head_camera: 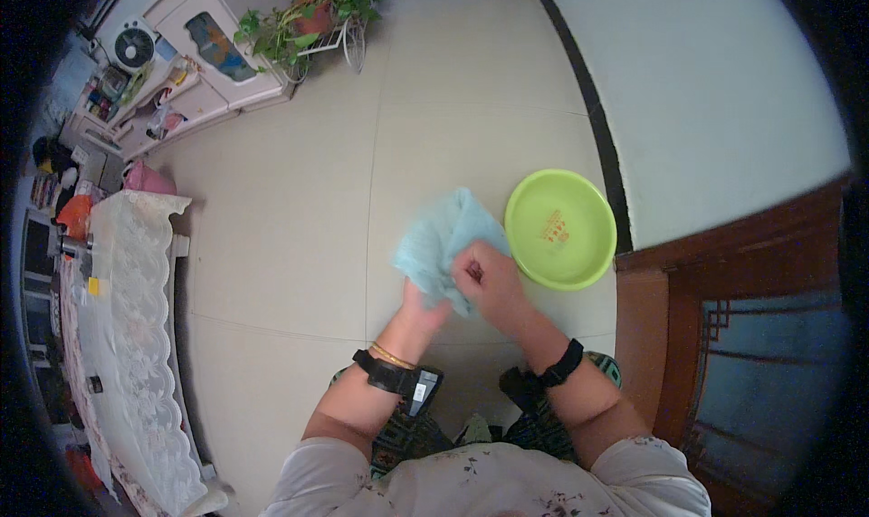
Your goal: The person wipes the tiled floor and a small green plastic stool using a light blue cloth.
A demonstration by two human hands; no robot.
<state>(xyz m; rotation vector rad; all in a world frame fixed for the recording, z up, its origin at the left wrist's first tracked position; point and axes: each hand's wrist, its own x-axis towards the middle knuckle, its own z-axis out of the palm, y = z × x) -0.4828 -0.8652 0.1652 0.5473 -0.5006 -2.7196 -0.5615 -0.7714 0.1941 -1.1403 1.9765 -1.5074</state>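
A light blue cloth [441,228] hangs bunched between my two hands, in front of my body. My right hand [489,279] is curled into a fist at the cloth's right side, gripping part of it. Under the cloth's lower edge is my left hand [424,306], its fingers mostly covered by the fabric, so its grip is hard to make out. Just right of the cloth, a lime-green plastic basin [587,259] with a red print on its bottom stands on the floor by the wall.
Pale tiles [285,225] cover the floor. Left stands a table with a lace cloth [132,327]; beyond it are a pink bucket [149,179] and a pink cabinet [224,48]. A potted plant [316,18] sits on a white stand. A wooden door frame [645,333] is at right.
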